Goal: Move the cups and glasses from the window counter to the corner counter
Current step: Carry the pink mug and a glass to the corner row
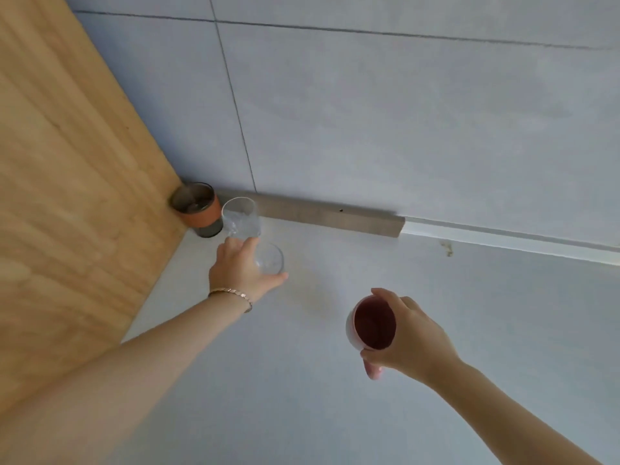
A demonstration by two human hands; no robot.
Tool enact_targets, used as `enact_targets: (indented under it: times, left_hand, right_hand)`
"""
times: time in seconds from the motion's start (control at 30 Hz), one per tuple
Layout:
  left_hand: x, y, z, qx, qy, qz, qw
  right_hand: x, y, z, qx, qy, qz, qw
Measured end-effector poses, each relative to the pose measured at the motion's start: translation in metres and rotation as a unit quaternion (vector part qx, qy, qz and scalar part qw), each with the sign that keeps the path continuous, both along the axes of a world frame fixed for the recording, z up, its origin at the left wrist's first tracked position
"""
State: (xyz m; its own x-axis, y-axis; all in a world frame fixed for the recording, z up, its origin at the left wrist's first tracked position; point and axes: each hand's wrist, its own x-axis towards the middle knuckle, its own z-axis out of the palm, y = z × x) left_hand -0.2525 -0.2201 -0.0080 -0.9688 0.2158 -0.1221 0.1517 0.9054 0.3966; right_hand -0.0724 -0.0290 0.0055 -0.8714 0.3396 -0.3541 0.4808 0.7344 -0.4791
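Nearest me, my right hand (407, 333) grips a pink cup (370, 323) above the counter (469, 330), farther off my left hand (243, 266) wraps a clear glass (268, 260) on it, then another glass (241, 221) and a banded tumbler (198, 209) in the corner.

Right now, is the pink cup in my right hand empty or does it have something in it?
Empty, it seems: the pink cup tilts toward the camera in the right hand, showing only bare dark-red inside and no liquid.
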Motion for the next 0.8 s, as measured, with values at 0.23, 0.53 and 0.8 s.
enact_targets:
  times: [0.23,0.53,0.8]
  left_hand:
    - [-0.064,0.047,-0.019,-0.037,-0.052,-0.018,0.998]
    - [-0.097,0.066,-0.030,-0.117,-0.085,-0.100,0.984]
    - [-0.122,0.043,-0.043,-0.018,-0.105,-0.219,0.970]
  right_hand:
    - [-0.039,-0.020,-0.016,0.010,-0.018,-0.017,1.000]
    - [-0.085,-0.015,-0.037,0.013,-0.031,-0.051,0.998]
    - [-0.148,-0.005,-0.050,-0.021,0.001,-0.108,0.994]
